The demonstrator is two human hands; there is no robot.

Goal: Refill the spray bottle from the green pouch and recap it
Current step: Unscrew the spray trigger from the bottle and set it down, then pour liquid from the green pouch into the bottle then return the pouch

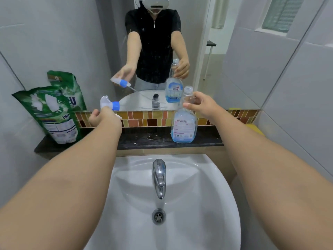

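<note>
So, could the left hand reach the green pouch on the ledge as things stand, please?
Probably not yet: the left hand is closed around the spray trigger head, so it has no free grip. The path itself looks clear, since the green pouch leans against the wall just to its left with nothing between them.

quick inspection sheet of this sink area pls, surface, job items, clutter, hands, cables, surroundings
surface: dark stone ledge behind the white sink, speckled with pale marks.
job's things: spray bottle upright on the ledge, neck uncapped, a little blue liquid at the bottom; trigger spray head off the bottle; green pouch leaning against the left wall.
clutter: nothing seen.
grippers: left hand holds the spray head; right hand grips the bottle's neck.
cables: nothing seen.
surroundings: mirror above a mosaic tile strip; chrome tap; grey tiled walls; yellow object at right, unclear what.
</note>
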